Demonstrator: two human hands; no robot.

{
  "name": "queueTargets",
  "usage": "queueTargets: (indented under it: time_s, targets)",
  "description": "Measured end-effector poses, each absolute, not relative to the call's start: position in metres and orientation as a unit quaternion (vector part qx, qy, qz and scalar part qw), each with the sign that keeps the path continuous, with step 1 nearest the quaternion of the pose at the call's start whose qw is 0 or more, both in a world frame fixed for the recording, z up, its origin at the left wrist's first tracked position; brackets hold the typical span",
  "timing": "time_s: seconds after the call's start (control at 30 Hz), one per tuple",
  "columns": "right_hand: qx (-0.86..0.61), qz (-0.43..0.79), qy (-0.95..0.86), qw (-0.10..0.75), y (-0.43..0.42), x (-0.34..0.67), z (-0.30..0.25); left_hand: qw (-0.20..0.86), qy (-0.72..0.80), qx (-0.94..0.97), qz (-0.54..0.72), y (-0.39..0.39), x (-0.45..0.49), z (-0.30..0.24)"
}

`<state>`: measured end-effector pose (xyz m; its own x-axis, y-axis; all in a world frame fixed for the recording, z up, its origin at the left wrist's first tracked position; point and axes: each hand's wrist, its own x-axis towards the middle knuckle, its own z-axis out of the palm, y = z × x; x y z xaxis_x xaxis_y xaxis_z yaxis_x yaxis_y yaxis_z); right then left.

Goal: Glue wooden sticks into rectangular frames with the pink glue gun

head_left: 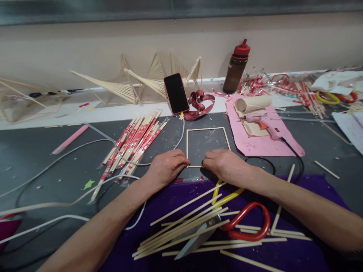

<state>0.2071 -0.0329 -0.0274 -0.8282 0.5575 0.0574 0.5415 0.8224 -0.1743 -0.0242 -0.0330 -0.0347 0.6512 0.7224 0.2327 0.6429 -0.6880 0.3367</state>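
A square frame of thin wooden sticks [207, 129] lies flat on the dark table, just beyond my hands. My left hand [167, 168] pinches the frame's near stick at its left corner, fingers closed. My right hand [225, 164] pinches the same near stick a little to the right, fingers curled down onto it. Both hands rest on the table at the far edge of a purple cloth [297, 257].
Loose wooden sticks [184, 226] and red-and-yellow-handled scissors [246, 223] lie on the cloth. Wrapped chopsticks [136, 145] sit left, a glue gun [262, 124] on a pink sheet [266, 145] right. A phone [176, 93], a bottle [236, 68], stick models [127, 81] and cables stand behind.
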Motion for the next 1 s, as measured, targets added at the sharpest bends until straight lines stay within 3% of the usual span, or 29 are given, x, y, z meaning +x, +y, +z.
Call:
queueTargets:
  time_s: [0.43, 0.57, 0.77, 1.0]
  targets:
    - [-0.303, 0.075, -0.950, 0.025, -0.033, 0.211, -0.020, 0.165, 0.390, 0.889, 0.174, -0.032, -0.026, -0.025]
    - [-0.334, 0.072, -0.938, 0.062, -0.033, 0.224, -0.012, 0.191, 0.419, 0.867, 0.190, -0.034, -0.028, -0.019]
    - [-0.379, 0.086, -0.908, 0.159, -0.029, 0.256, 0.011, 0.149, 0.464, 0.857, 0.168, -0.040, -0.025, -0.022]
    - [-0.453, 0.127, -0.876, 0.102, -0.035, 0.295, 0.008, 0.099, 0.495, 0.858, 0.091, -0.042, -0.021, -0.017]
